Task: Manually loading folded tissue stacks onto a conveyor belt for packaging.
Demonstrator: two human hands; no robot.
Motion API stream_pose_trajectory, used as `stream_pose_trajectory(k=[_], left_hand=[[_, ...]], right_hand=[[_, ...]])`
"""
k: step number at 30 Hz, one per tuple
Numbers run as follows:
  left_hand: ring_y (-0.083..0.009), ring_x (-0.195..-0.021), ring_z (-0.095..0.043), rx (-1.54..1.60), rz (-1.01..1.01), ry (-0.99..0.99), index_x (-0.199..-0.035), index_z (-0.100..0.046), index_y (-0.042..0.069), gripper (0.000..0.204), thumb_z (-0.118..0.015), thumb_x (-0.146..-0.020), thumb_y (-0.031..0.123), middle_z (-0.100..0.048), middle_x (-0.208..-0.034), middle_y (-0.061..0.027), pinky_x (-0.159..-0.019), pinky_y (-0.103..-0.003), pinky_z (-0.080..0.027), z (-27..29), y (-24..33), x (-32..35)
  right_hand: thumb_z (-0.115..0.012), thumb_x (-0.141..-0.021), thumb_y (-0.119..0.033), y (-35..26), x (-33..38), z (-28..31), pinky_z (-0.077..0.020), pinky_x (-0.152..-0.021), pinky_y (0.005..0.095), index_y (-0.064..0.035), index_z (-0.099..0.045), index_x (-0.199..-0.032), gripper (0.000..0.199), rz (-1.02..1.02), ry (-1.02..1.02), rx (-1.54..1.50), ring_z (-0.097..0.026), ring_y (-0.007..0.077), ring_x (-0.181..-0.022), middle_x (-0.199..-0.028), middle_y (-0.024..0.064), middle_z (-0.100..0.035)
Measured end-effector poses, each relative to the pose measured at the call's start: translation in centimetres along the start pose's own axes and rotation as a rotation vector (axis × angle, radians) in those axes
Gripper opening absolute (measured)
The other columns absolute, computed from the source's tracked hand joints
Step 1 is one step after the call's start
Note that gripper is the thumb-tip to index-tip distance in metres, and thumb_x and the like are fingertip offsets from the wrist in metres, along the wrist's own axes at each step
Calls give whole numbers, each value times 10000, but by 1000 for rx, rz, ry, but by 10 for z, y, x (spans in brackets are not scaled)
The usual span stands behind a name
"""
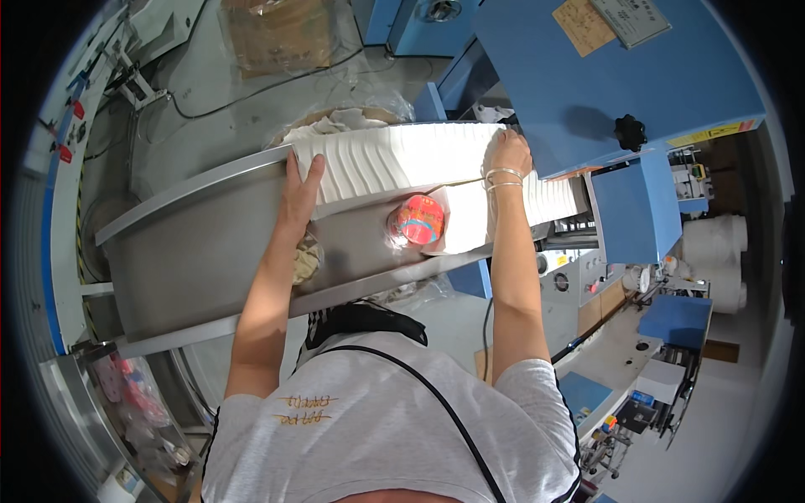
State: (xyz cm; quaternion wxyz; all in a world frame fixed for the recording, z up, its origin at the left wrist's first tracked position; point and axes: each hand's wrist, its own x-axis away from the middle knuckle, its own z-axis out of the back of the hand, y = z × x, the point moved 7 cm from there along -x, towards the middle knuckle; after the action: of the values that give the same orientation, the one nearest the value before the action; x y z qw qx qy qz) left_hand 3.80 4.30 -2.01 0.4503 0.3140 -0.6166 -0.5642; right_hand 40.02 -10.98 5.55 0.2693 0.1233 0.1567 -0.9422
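A long row of white ridged pieces (394, 161), packed close like stacked paper, runs along the far side of a metal trough (201, 220). At its left end, my left hand (300, 186) rests against the row with fingers straight and thumb apart. My right hand (510, 156), with bangles at the wrist, has its fingers curled over the row's far edge near the blue machine; the fingertips are partly hidden. Between my arms, a round red printed item (421, 220) in clear wrap sits in the trough. More white ridged pieces (549, 199) continue right of my right wrist.
A large blue machine (620, 92) with a black knob (630, 132) stands at the right. A crumpled yellowish cloth or glove (307, 260) lies beside my left forearm. A cardboard box (277, 38) and a black cable (260, 90) are on the floor beyond the trough.
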Motion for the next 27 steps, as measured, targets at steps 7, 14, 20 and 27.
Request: stream_pose_trajectory(k=[7,14,20,27], left_hand=[[-281,-1358,-290,-15,15,8,-1457,-153,-31,942,-544,-856,580,-276,-1481,-194,-1098,-324,-222,2,-3,-1],[-285,-1351,-301,-9,-32,-10,-1459,-153,-26,925,-546,-861,560,-294,-1472,-195,-1095,-330,-229,-1,0,-2],[-279,-1366,-271,27,-47,-60,-1458,-143,-36,920,-543,-866,545,-260,-1486,-197,-1105,-325,-208,-3,0,-3],[-280,-1400,-196,27,70,-73,-1468,-93,-22,994,-538,-840,608,-200,-1511,-188,-1125,-356,-157,-1,3,3]], right_hand=[[-527,-909,-233,0,-2,-2,-498,-790,425,-117,-657,-986,190,3,12,15,-625,344,-920,-1014,129,-646],[-567,-872,-210,0,0,4,-491,-788,413,-120,-670,-941,153,-27,-3,-124,-627,339,-903,-1001,116,-652],[-555,-889,-307,-2,3,-1,-482,-862,389,-125,-700,-971,247,43,-133,-51,-616,296,-962,-1145,74,-589],[-455,-915,-496,-24,19,2,-351,-1014,413,-49,-707,-1028,526,225,-279,197,-418,316,-1215,-1335,89,-465]])
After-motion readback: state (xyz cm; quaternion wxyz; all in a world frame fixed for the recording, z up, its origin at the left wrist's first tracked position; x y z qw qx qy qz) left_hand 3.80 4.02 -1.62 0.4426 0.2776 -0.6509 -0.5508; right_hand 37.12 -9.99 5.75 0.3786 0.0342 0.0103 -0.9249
